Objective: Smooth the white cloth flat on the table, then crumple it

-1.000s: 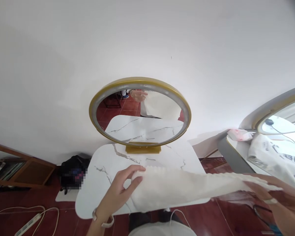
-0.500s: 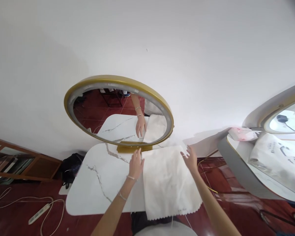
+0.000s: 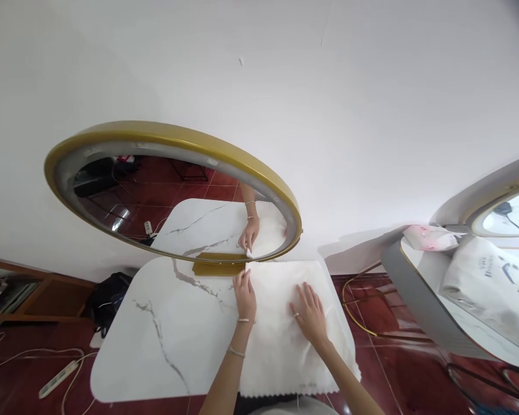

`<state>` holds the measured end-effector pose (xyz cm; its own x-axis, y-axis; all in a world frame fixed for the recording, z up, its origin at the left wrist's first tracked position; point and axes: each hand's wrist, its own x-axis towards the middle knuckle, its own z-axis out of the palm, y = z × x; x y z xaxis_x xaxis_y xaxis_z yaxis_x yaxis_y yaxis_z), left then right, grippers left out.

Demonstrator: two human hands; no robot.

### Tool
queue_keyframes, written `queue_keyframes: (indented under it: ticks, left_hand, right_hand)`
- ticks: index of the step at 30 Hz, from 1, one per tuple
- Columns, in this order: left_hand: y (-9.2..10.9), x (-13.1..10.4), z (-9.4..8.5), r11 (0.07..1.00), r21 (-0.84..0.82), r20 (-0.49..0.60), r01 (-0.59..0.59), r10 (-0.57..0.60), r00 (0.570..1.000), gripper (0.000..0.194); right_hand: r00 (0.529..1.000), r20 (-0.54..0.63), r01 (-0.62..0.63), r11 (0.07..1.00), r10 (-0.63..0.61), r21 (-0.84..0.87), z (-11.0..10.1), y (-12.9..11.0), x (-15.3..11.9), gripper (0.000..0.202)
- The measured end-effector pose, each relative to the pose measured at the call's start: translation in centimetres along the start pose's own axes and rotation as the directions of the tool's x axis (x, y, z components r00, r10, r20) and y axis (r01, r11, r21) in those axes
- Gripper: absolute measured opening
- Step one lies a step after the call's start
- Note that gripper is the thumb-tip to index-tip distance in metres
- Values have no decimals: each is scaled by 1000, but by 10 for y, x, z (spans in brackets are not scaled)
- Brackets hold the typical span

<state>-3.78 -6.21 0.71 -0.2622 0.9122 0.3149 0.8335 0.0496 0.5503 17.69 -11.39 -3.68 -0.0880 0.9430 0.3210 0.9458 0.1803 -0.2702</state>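
A white cloth [image 3: 281,357] with zigzag edges lies over the right part of the white marbled table [image 3: 155,346], its near edge reaching the table's front. My left hand [image 3: 245,293] pinches the cloth's far left corner between thumb and fingers, beside the gold mirror base. Flat on the middle of the cloth rests my right hand [image 3: 310,314], fingers spread and holding nothing. The mirror shows a reflection of my left hand at the corner.
A round gold-framed mirror [image 3: 177,135] stands at the table's back against the wall. To the right is another table [image 3: 424,300] with a printed white bag [image 3: 493,276] and a pink-white packet [image 3: 430,237]. A power strip [image 3: 58,378] lies on the floor at left.
My left hand has closed on the cloth's far left corner. My right hand has moved left from beside the cloth's far right corner onto its middle. The view has shifted slightly.
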Motion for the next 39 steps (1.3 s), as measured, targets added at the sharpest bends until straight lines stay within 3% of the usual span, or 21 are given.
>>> queue_keyframes:
  ticks: [2, 6, 10, 14, 18, 23, 29, 33, 36, 39]
  left_hand:
    - [10, -3, 6, 995, 78, -6, -67, 68, 998, 39]
    - [21, -23, 22, 937, 186, 96, -295, 281, 955, 51]
    - [14, -34, 27, 905, 273, 159, -326, 292, 943, 52]
    - [6, -24, 19, 882, 258, 271, -394, 325, 906, 52]
    - [9, -10, 15, 903, 257, 263, -344, 277, 924, 58]
    - [25, 10, 28, 930, 247, 298, -272, 194, 935, 58]
    - [41, 54, 46, 954, 233, 374, -188, 91, 923, 48]
    - [40, 77, 57, 962, 212, 398, -171, 75, 914, 45]
    - [39, 78, 58, 961, 192, 410, -201, 108, 906, 46]
    - [37, 55, 47, 943, 147, 432, -299, 210, 877, 46]
  right_hand:
    - [1000, -11, 13, 1000, -13, 7, 0, -4, 8, 56]
    - [994, -3, 113, 993, -113, 14, 5, -21, 32, 52]
    - [989, 43, 141, 990, -140, -16, 11, -36, 49, 49]
    - [987, 71, 149, 988, -146, -34, 13, -36, 52, 51]
    - [983, 86, 165, 985, -161, -40, 11, -31, 52, 53]
    - [983, 103, 160, 986, -155, -39, 14, -27, 67, 52]
    - [982, 156, 112, 994, -109, -6, 28, -18, 111, 48]
    - [985, 169, 41, 999, -39, -7, 35, 4, 144, 50]
    - [990, 124, -68, 997, 73, -44, 31, 25, 149, 52]
    - [995, 91, -37, 997, 42, -62, 18, 34, 122, 52]
